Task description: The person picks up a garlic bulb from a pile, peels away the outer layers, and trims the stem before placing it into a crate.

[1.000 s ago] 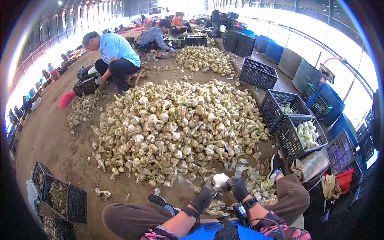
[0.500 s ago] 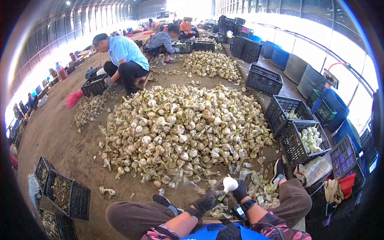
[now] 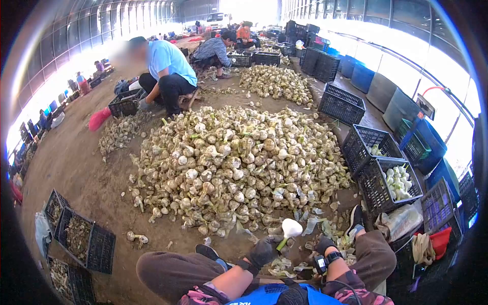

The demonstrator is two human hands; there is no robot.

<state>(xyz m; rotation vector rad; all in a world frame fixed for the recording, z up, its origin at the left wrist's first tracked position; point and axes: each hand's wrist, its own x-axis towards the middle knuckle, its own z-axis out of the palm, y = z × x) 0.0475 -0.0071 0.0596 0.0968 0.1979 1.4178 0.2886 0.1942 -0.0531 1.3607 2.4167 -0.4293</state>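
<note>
while your left hand (image 3: 263, 252) grips the green stem (image 3: 281, 245) of a white garlic bulb (image 3: 291, 228), bulb end up just in front of the garlic heap (image 3: 244, 162), your right hand (image 3: 324, 246) is nearby, fingers curled, its hold impossible to tell. the bulb looks stripped of dirty skin, so the next move calls for a steady grip low on that slim stem.
</note>
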